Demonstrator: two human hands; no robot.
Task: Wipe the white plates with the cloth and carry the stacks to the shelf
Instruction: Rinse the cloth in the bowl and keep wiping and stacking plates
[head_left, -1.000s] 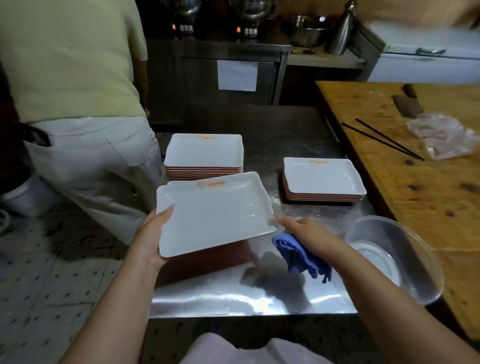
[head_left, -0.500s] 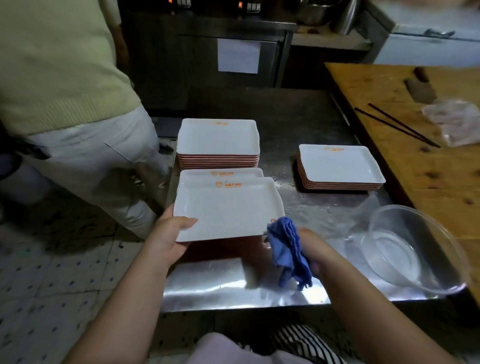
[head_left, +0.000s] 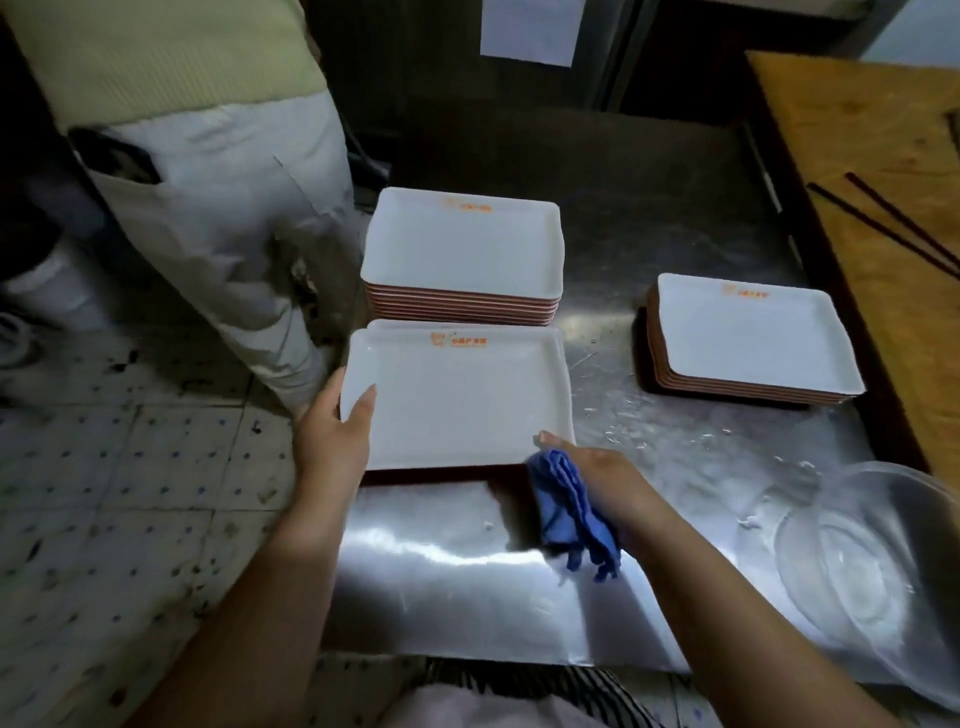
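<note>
Since a second ago the white plate (head_left: 457, 400) has come down from its tilt in the air to lie level over another plate near the table's left edge, and the view has dipped closer to the steel table (head_left: 649, 208).

That table spreads ahead and to the right of both hands; its left edge runs just behind the left hand (head_left: 332, 441), with tiled floor (head_left: 130, 493) beyond, and its near edge lies below the forearms. Open steel shows between the plate and the right-hand stack, and in front of the wrists. A wooden counter (head_left: 883, 171) borders the table far right, with dark chopsticks (head_left: 893, 228) on it. Another person in pale trousers (head_left: 223, 223) stands just left of the table, close beyond the left hand, narrowing room on that side.

Directly past the held plate sits the taller stack of plates (head_left: 462, 260), almost touching its far rim. The shorter stack (head_left: 753, 338) lies well to the right of the right hand (head_left: 597, 473). A clear plastic bowl (head_left: 872, 571) rests at the table's near right corner, right of the right forearm.

The left hand holds the plate's left rim, thumb over the top and fingers tucked beneath. The right hand touches the plate's near right corner with an extended fingertip, while the blue cloth (head_left: 571, 509) is gripped under its palm and hangs down over the steel.
</note>
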